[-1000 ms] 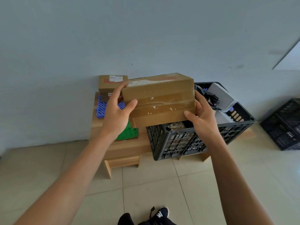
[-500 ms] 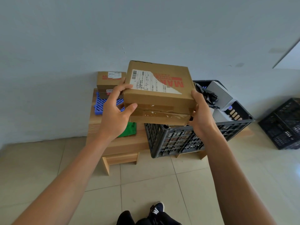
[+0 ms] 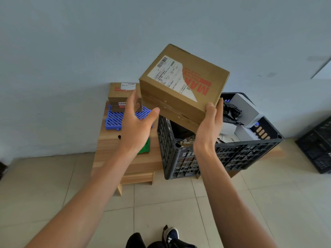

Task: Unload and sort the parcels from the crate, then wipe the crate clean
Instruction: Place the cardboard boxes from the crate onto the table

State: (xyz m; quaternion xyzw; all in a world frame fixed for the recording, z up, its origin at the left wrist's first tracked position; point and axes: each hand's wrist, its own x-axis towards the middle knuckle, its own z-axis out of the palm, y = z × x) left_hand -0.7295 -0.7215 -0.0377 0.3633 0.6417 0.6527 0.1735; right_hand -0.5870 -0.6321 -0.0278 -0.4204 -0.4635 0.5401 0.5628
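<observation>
Head view: our right hand (image 3: 209, 126) grips the tilted cardboard parcel (image 3: 180, 86) above the black crate (image 3: 223, 154); our left hand (image 3: 138, 122) hangs beside it, fingers spread. Crate sits on the wooden bench (image 3: 111, 145).

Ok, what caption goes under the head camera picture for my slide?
Right hand holds a cardboard parcel above the black crate.

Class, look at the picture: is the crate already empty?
No: the crate still holds white boxes and a black bag.
</observation>
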